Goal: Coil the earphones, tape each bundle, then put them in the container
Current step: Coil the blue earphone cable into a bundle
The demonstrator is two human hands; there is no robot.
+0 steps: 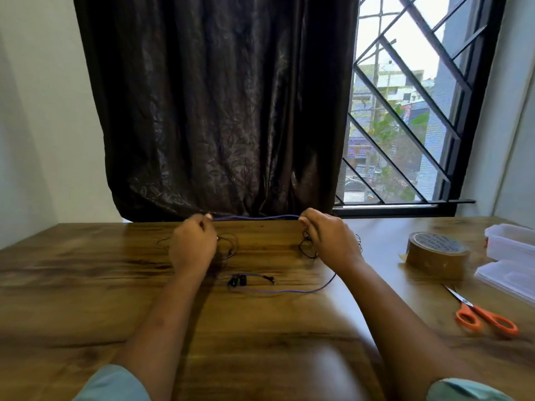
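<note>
Left hand (193, 246) and right hand (327, 238) each pinching purple earphone cord (256, 217) stretched taut at frame centre, earbuds (237, 280) lying on table (86, 285), tape roll (437, 251), scissors (483, 314), container (511, 241) at right.

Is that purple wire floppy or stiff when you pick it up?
Probably floppy: the purple wire runs slightly wavy between the left hand and right hand, and its tail curves loosely across the table. Likely light, since fingertip pinches hold it up.
</note>
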